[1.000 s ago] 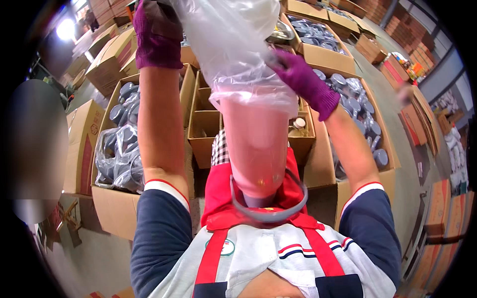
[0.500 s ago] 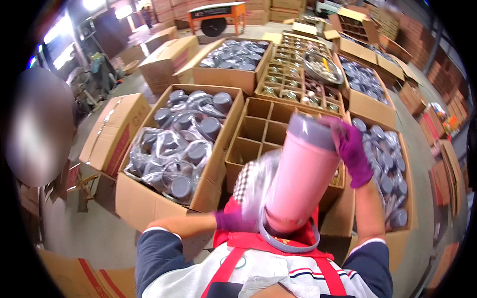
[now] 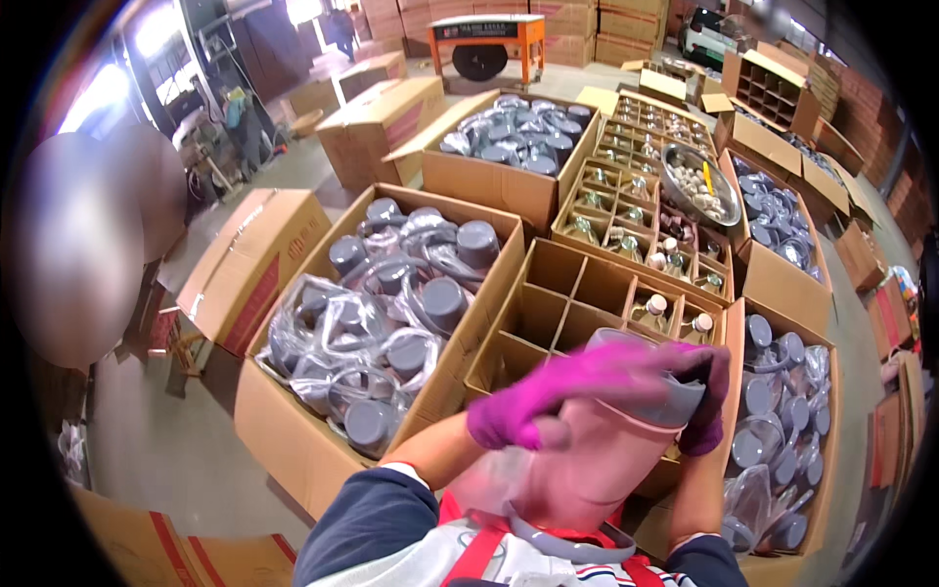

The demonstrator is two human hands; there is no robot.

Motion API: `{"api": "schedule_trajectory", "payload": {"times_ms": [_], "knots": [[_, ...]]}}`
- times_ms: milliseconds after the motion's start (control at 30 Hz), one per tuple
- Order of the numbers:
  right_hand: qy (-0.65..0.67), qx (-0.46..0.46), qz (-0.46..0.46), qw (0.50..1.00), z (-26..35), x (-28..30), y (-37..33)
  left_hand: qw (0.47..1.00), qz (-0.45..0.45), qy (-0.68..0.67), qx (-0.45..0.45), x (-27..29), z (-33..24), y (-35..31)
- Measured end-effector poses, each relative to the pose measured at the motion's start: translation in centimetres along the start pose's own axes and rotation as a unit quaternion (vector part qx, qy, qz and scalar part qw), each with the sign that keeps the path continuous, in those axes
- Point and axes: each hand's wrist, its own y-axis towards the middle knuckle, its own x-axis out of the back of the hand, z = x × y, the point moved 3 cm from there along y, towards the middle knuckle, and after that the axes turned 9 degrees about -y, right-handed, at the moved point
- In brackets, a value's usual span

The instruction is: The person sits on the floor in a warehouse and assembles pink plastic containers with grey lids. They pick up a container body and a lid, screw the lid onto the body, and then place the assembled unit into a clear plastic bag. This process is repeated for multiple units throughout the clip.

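Observation:
A large pink flask-shaped container (image 3: 597, 455) with a grey collar (image 3: 670, 403) leans in front of my chest, its collar end away from me. A grey strap or carrying handle (image 3: 572, 546) shows at its near end. My right hand (image 3: 706, 406), in a purple glove, is closed round the right side of the collar. My left hand (image 3: 558, 391), gloved the same way, crosses over the collar end from the left. Motion smears its fingers, so whether it grips anything is unclear. Just beyond stands a divided carton (image 3: 548, 279) with bare compartments and some glass bottles (image 3: 650, 311) at its right.
To the left, an open carton (image 3: 489, 313) holds grey-lidded items in clear plastic; another (image 3: 792, 558) stands at right. Farther back are bottle-filled divided cartons and a metal bowl (image 3: 699, 186) of pale small pieces. A closed carton (image 3: 249, 264) sits at far left. An orange-framed machine (image 3: 486, 44) stands behind.
My left hand has moved from the container's lower left side up across its collar end. The container has come lower and nearer my body. The view has shifted.

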Motion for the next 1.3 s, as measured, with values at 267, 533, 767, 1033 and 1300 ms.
{"api": "schedule_trajectory", "payload": {"times_ms": [267, 533, 767, 1033, 1300], "knots": [[-0.178, -0.073, -0.01, 0.981, -3.4, 2.8, 2.5, 0.84, -0.365, -0.189, 0.354, -1.1, 1.0, 0.8], [-0.056, -0.157, -0.083, 0.983, -14.2, 4.2, 3.5, 0.937, -0.285, -0.023, 0.199, 11.5, 16.9, -1.7], [-0.693, -0.155, 0.008, 0.704, -23.9, 23.5, -5.5, 0.765, -0.298, -0.156, 0.548, 10.9, 28.8, -7.1], [-0.729, -0.067, 0.034, 0.68, -11.4, 19.2, 0.7, 0.929, -0.224, 0.151, 0.253, 8.3, 18.0, -0.5], [-0.773, 0.324, -0.07, 0.541, 18.5, -2.2, 1.3, 0.782, -0.08, -0.54, 0.301, -4.7, 14.1, 9.3]]}}
